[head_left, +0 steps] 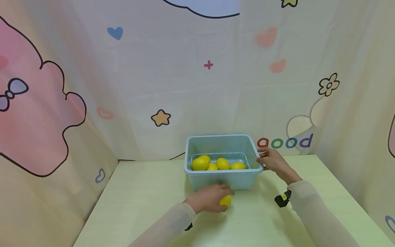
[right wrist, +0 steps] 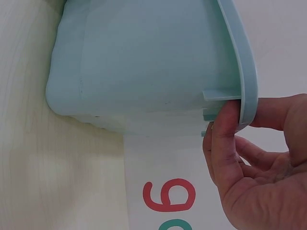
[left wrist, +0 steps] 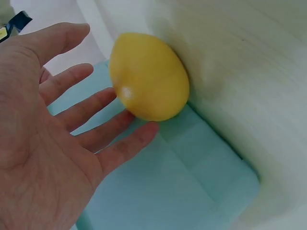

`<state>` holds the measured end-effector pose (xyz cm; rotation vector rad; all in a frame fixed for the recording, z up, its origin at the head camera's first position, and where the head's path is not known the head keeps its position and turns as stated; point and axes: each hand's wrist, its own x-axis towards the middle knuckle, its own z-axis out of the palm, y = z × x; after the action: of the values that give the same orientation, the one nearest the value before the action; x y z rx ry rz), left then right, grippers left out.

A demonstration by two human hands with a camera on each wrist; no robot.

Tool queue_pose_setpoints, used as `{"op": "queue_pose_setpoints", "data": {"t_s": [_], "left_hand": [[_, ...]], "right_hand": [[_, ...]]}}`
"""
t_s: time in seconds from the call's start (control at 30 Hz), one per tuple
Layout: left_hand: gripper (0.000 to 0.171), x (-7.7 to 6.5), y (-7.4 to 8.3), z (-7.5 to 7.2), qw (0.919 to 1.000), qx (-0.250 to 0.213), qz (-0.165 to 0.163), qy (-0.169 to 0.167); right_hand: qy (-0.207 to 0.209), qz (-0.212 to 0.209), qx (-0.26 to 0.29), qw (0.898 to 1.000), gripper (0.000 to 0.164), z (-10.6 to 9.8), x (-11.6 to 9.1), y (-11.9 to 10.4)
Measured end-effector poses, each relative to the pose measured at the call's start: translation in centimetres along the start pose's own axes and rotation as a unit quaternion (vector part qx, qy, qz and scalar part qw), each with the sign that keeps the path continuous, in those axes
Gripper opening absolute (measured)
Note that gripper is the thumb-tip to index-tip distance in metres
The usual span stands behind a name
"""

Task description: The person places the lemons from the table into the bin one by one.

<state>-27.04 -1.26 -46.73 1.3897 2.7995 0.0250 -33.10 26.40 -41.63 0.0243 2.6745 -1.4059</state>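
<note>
A light blue plastic bin [head_left: 223,180] stands on the table against the back curtain, with several yellow lemons [head_left: 223,164] inside. My right hand [head_left: 275,163] pinches the bin's right rim; in the right wrist view, a fingertip tucks under the lip [right wrist: 248,96] with the thumb on the other side. In front of the bin, my left hand [head_left: 210,199] reaches over a single lemon [head_left: 226,201] on the table. The left wrist view has this lemon [left wrist: 149,76] beside spread, fairly straight fingers [left wrist: 127,146], their tips right at its surface, the thumb apart from it.
The pale wooden table [head_left: 139,202] spreads out on both sides of the bin. Printed curtains [head_left: 172,68] with hearts, stars and letters hang behind and at both sides. A small black device [head_left: 282,199] is worn at the right wrist.
</note>
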Motion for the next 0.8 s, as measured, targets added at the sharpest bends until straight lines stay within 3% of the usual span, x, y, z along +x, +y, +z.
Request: {"op": "queue_pose_setpoints", "data": {"t_s": [0.2, 0.47, 0.8], "left_hand": [[0.047, 0.3, 0.1, 0.4, 0.9999, -0.001, -0.003, -0.011], [0.044, 0.6, -0.1, 1.0, 0.9999, 0.014, 0.002, -0.001], [0.044, 0.7, 0.1, 0.7, 0.9998, 0.016, -0.004, -0.008]], "right_hand": [[0.003, -0.002, -0.002, 1.000, 0.056, 0.1, 0.1, 0.1], [0.001, -0.002, -0.002, 1.000, 0.057, 0.1, 0.2, 0.4], [-0.001, -0.002, 0.009, 1.000, 0.056, 0.0, 0.2, 0.2]]}}
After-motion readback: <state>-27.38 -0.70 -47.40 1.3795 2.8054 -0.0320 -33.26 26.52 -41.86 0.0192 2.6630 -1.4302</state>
